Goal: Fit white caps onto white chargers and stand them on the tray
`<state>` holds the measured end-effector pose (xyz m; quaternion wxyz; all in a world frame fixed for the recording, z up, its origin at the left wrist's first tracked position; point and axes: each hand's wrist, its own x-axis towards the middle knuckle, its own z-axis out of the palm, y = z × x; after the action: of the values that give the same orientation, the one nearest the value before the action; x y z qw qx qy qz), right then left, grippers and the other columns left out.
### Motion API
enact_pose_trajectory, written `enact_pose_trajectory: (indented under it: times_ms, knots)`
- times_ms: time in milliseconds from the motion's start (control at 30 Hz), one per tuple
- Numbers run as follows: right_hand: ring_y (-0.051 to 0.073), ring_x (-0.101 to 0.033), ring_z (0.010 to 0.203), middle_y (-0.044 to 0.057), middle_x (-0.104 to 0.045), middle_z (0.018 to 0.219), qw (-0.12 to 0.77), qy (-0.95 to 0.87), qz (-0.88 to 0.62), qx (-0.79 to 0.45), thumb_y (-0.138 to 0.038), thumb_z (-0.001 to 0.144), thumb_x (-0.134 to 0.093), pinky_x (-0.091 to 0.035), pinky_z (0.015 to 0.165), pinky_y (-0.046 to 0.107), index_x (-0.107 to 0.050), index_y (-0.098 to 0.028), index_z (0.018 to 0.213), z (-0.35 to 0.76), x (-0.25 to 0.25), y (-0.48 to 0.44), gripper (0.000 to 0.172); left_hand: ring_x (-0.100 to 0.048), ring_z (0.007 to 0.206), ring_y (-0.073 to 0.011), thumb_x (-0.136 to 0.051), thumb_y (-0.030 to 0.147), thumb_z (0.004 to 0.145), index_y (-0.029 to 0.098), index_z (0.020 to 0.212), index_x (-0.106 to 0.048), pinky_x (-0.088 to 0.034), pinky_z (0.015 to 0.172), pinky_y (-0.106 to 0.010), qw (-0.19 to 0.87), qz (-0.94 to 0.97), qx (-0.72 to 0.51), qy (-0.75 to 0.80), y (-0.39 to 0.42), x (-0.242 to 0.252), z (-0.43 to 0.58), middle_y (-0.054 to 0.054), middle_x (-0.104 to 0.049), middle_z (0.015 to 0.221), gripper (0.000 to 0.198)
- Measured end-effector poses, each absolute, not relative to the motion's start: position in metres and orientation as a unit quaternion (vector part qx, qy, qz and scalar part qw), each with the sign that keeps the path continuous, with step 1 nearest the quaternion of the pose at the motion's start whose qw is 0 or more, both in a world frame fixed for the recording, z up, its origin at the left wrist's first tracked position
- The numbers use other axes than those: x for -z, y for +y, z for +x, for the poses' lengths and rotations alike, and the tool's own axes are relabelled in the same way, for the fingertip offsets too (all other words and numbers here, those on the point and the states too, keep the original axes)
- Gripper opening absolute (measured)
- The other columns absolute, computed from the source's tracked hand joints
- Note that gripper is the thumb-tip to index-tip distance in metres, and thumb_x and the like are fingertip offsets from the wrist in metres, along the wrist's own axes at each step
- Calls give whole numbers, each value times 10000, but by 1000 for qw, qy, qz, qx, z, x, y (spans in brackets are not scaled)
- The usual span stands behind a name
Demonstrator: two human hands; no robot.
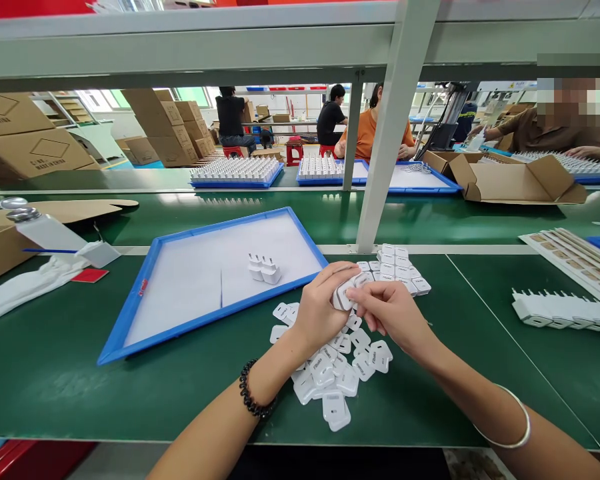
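Observation:
My left hand (pixel 323 303) is wrapped round white charger housings (pixel 342 297), held just above the bench. The thumb and fingers of my right hand (pixel 395 313) are closed at their near face; whether a small piece is pinched there I cannot tell. Below both hands lies a loose pile of white printed cover plates (pixel 325 370), some overlapping. Just beyond my right hand sits a neat block of white square pieces (pixel 397 267) with printed faces. To the left, a few white plug chargers (pixel 264 270) stand pins up in a blue-rimmed tray (pixel 130 293).
A slanted metal post (pixel 387 147) rises behind the hands. At left are a pump bottle (pixel 45 230), a white cloth (pixel 35 287) and a red card (pixel 90 275). More chargers (pixel 565 312) stand in a row at right. Co-workers sit beyond filled trays (pixel 237 173).

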<state>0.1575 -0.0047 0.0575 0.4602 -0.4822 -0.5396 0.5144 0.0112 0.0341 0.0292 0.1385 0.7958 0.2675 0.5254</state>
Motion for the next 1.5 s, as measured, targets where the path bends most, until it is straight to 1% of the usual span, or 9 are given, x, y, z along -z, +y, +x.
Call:
enact_pose_trajectory:
  times_ms: [133, 267, 333, 400, 533, 867, 1133, 1333, 1500]
  knots:
    - [99, -297, 474, -68, -307, 453, 501, -551, -510, -430, -475, 738, -764, -263, 488, 283, -318, -220, 468, 156, -51, -4, 581, -665, 1055, -223, -650, 87, 805, 167, 1080, -683, -582, 904, -385, 167, 773, -547, 274, 34, -29, 14, -111, -713, 1099, 288]
    - [180, -506, 786, -19, -519, 794, 578, -543, -511, -333, -339, 668, -833, -431, 714, 306, -517, -238, 776, 155, -46, -3, 349, -667, 1049, -229, -697, 103, 779, 181, 1054, -702, -577, 913, -395, 222, 750, -558, 278, 29, -32, 18, -99, -726, 1072, 287]
    - [225, -536, 1043, 20, -563, 1077, 595, -526, -459, -397, -316, 650, -842, -460, 874, 345, -526, -277, 1032, 155, -46, -2, 498, -670, 1043, -231, -719, 108, 757, 188, 1052, -711, -580, 905, -392, 259, 734, -563, 278, 24, -34, 19, -94, -723, 1079, 306]
    - [237, -553, 1112, 41, -559, 1198, 561, -517, -394, -513, -329, 673, -830, -484, 908, 360, -489, -294, 1171, 155, -48, -2, 605, -672, 1033, -231, -719, 98, 739, 190, 1052, -717, -587, 881, -381, 288, 721, -565, 278, 20, -36, 21, -93, -717, 1096, 326]
    - [219, -615, 1019, 22, -620, 1105, 522, -511, -335, -595, -304, 683, -841, -520, 864, 328, -537, -279, 1132, 153, -51, -5, 543, -675, 1019, -237, -697, 61, 703, 201, 1049, -720, -601, 834, -375, 298, 718, -567, 273, 17, -37, 22, -82, -718, 1105, 375]
    - [194, -598, 820, 10, -621, 874, 568, -552, -367, -488, -394, 840, -698, -517, 741, 311, -614, -250, 962, 148, -48, -11, 207, -686, 1037, -226, -703, 81, 764, 194, 1079, -702, -591, 911, -398, 230, 756, -570, 225, 10, -44, 22, -88, -733, 1097, 334]
    - [243, -626, 915, 46, -647, 973, 589, -547, -417, -424, -428, 833, -677, -536, 803, 366, -584, -251, 1029, 142, -43, -15, 279, -690, 1025, -231, -681, 91, 774, 194, 1063, -703, -596, 886, -395, 244, 756, -565, 224, 11, -42, 23, -94, -736, 1078, 307]
    - [320, -448, 1319, 119, -420, 1441, 581, -540, -410, -451, -448, 682, -822, -450, 1032, 465, -334, -311, 1387, 149, -32, -4, 869, -671, 1066, -238, -647, 156, 828, 186, 1113, -667, -580, 894, -381, 184, 801, -525, 223, 28, -37, 12, -113, -711, 1119, 287]
    - [277, -517, 1252, 102, -462, 1364, 607, -510, -401, -459, -511, 834, -665, -468, 987, 440, -412, -304, 1322, 152, -22, 13, 587, -664, 1070, -229, -547, 38, 837, 152, 1108, -647, -550, 900, -360, 12, 865, -355, 354, 77, -37, -15, -126, -671, 1178, 310]
